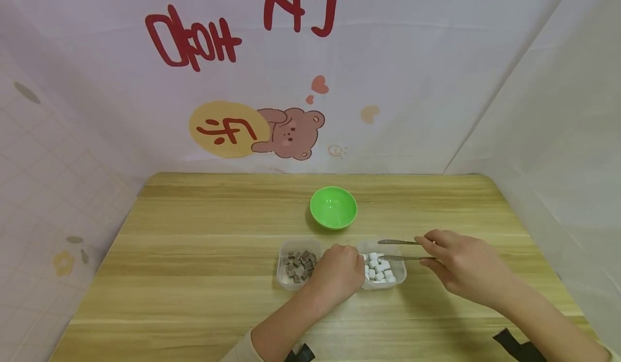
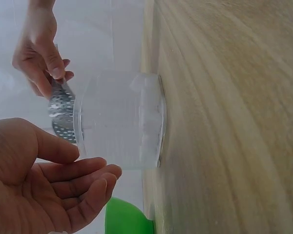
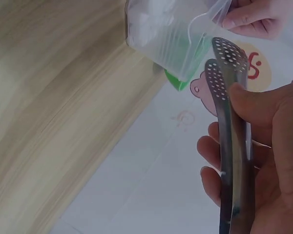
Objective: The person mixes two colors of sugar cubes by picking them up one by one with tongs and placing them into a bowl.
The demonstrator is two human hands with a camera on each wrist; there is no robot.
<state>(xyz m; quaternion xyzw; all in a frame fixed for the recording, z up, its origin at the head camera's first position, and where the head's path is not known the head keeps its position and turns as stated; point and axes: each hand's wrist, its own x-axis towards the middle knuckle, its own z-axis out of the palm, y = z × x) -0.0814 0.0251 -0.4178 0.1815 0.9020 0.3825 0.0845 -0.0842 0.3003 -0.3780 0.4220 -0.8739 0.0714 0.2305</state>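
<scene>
tongs (image 3: pixel 240 161) run off right-wrist view's bottom

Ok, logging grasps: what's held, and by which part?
The right grip holds metal tongs by their arms, behind the perforated tips; whether the left grip holds the white-cube container is unclear.

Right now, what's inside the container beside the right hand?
White cubes lie in the clear container; the left hand covers its left edge and the tongs a strip, hiding what lies there.

Right hand (image 3: pixel 278 151) grips perforated tongs (image 3: pixel 237 161) near clear container (image 3: pixel 154 34).
</scene>
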